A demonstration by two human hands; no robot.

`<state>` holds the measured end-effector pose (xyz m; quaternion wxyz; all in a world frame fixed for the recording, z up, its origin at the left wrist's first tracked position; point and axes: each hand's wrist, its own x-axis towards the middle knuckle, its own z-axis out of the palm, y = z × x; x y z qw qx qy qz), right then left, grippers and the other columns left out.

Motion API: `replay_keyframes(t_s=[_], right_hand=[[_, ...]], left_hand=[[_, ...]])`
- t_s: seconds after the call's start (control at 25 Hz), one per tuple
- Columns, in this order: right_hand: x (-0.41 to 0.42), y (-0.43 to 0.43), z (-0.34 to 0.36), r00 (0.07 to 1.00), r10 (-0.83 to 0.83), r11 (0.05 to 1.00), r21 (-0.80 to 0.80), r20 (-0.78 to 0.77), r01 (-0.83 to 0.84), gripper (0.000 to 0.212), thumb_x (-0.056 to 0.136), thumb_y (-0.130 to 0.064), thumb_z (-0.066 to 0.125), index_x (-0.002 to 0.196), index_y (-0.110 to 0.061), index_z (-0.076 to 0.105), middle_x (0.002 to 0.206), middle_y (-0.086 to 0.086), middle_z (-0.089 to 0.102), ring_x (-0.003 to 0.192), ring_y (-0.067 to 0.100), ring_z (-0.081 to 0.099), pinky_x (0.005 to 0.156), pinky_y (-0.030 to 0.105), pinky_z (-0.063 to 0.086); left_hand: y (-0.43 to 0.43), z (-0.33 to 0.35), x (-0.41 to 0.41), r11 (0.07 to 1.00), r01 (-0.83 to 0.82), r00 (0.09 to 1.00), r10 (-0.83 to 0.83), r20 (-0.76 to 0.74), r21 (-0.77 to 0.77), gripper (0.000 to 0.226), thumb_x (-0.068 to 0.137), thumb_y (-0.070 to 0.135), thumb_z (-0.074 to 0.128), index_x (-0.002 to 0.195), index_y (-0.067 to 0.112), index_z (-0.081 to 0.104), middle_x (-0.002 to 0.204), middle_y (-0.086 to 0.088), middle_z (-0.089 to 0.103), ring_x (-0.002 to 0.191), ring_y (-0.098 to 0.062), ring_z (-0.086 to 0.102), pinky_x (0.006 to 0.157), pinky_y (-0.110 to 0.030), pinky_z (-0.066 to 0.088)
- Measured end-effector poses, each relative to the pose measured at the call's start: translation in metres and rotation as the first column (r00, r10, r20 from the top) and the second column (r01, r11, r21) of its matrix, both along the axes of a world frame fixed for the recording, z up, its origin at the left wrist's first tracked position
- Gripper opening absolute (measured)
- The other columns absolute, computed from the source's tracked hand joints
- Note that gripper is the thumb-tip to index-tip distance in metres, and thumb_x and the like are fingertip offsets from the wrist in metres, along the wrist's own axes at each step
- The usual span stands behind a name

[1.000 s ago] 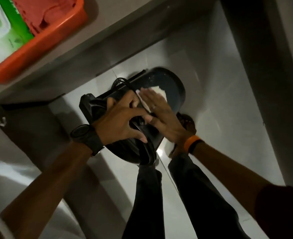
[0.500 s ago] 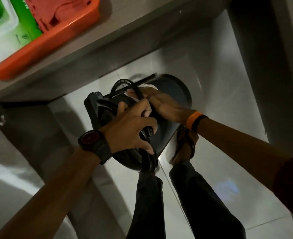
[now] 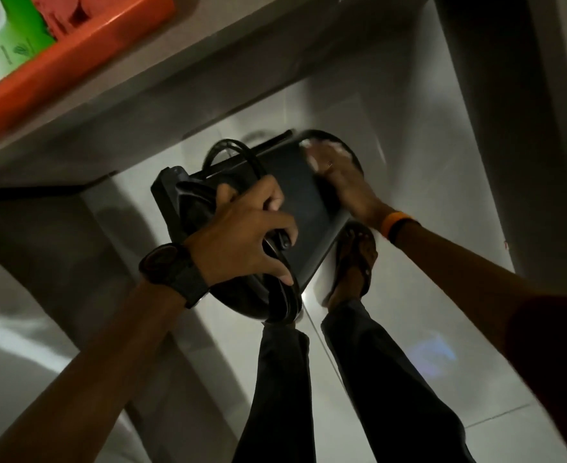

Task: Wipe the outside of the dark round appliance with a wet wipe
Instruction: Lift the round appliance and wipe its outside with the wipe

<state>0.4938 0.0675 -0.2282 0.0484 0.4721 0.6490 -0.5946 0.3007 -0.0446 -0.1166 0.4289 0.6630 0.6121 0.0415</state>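
The dark round appliance (image 3: 304,202) is held in the air above the floor, tilted on its side. My left hand (image 3: 245,238), with a black watch on the wrist, grips its near side together with the coiled black cord (image 3: 232,155). My right hand (image 3: 340,175), with an orange band on the wrist, lies flat on the appliance's far upper edge. The white wet wipe (image 3: 312,147) shows only as a blurred pale patch under the fingers.
A grey counter edge (image 3: 188,61) runs across the top. On it stands an orange tray (image 3: 85,51) holding a green wipes pack (image 3: 11,45) and a red cloth. Below are my legs in dark trousers (image 3: 359,379) and a sandalled foot (image 3: 355,262) on the pale tiled floor.
My right hand has slid with the wipe from the middle of the appliance's face toward its far upper rim. The left hand keeps its grip, and the appliance has turned slightly.
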Motion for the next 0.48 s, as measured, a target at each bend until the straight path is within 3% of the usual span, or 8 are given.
replay_keyframes(t_s=[0.08, 0.16, 0.24, 0.28, 0.32, 0.4, 0.48], right_hand=[[-0.003, 0.013, -0.005, 0.970, -0.145, 0.985, -0.067, 0.197, 0.160, 0.050, 0.115, -0.030, 0.023, 0.164, -0.020, 0.024, 0.175, 0.001, 0.017, 0.164, 0.018, 0.011, 0.134, 0.047, 0.008], [-0.014, -0.007, 0.015, 0.981, -0.193, 0.963, -0.188, 0.007, 0.191, 0.047, 0.115, -0.027, 0.026, 0.160, -0.018, 0.037, 0.172, 0.004, 0.027, 0.161, 0.019, 0.022, 0.134, 0.044, 0.014], [-0.013, -0.051, 0.053, 0.958, -0.103, 0.979, -0.195, -0.266, 0.051, 0.044, 0.109, -0.030, 0.031, 0.149, -0.033, 0.051, 0.165, -0.008, 0.038, 0.154, -0.003, 0.030, 0.132, 0.024, 0.015], [-0.006, -0.065, 0.062, 0.947, -0.006, 0.988, -0.149, -0.322, -0.044, 0.046, 0.106, -0.033, 0.031, 0.148, -0.032, 0.050, 0.161, -0.013, 0.038, 0.150, -0.015, 0.029, 0.127, 0.011, 0.013], [0.001, -0.064, 0.060, 0.945, 0.045, 0.993, -0.089, -0.323, -0.078, 0.048, 0.106, -0.032, 0.031, 0.151, -0.031, 0.049, 0.161, -0.012, 0.038, 0.149, -0.016, 0.028, 0.124, 0.006, 0.011], [0.007, -0.026, 0.032, 0.984, 0.053, 0.999, 0.012, -0.169, -0.052, 0.047, 0.111, -0.022, 0.032, 0.154, -0.014, 0.047, 0.166, 0.005, 0.038, 0.157, 0.009, 0.029, 0.129, 0.017, 0.010], [0.006, 0.020, 0.001, 0.995, -0.041, 0.999, -0.026, 0.087, 0.043, 0.044, 0.114, -0.020, 0.032, 0.156, -0.013, 0.043, 0.169, 0.008, 0.033, 0.160, 0.023, 0.025, 0.134, 0.032, 0.009]], left_hand=[[0.009, 0.001, -0.001, 0.996, -0.091, 0.996, 0.091, 0.024, -0.012, 0.044, 0.045, 0.053, 0.090, 0.079, 0.037, 0.068, 0.103, 0.011, 0.032, 0.108, -0.015, 0.038, 0.087, -0.025, 0.014], [0.019, 0.001, -0.004, 0.979, -0.200, 0.977, 0.202, 0.063, -0.036, 0.047, 0.042, 0.048, 0.094, 0.081, 0.037, 0.069, 0.103, 0.009, 0.036, 0.101, -0.006, 0.035, 0.092, -0.028, 0.020], [0.025, 0.000, -0.008, 0.949, -0.306, 0.940, 0.314, 0.135, -0.075, 0.050, 0.042, 0.044, 0.094, 0.085, 0.032, 0.071, 0.103, 0.005, 0.040, 0.096, -0.006, 0.041, 0.094, -0.026, 0.035], [0.024, -0.002, -0.009, 0.937, -0.334, 0.922, 0.347, 0.171, -0.097, 0.052, 0.042, 0.046, 0.092, 0.086, 0.029, 0.071, 0.102, 0.002, 0.042, 0.093, -0.005, 0.044, 0.090, -0.022, 0.039], [0.022, -0.003, -0.008, 0.932, -0.343, 0.913, 0.360, 0.190, -0.117, 0.054, 0.041, 0.049, 0.089, 0.087, 0.027, 0.072, 0.102, 0.002, 0.044, 0.091, -0.005, 0.045, 0.087, -0.021, 0.040], [0.015, -0.008, -0.006, 0.931, -0.340, 0.912, 0.361, 0.195, -0.135, 0.062, 0.036, 0.059, 0.090, 0.087, 0.027, 0.072, 0.099, 0.007, 0.045, 0.092, -0.007, 0.047, 0.087, -0.025, 0.043], [0.013, -0.013, -0.007, 0.921, -0.367, 0.900, 0.387, 0.202, -0.129, 0.059, 0.039, 0.064, 0.088, 0.086, 0.034, 0.069, 0.095, 0.014, 0.043, 0.093, -0.007, 0.047, 0.085, -0.019, 0.043]])
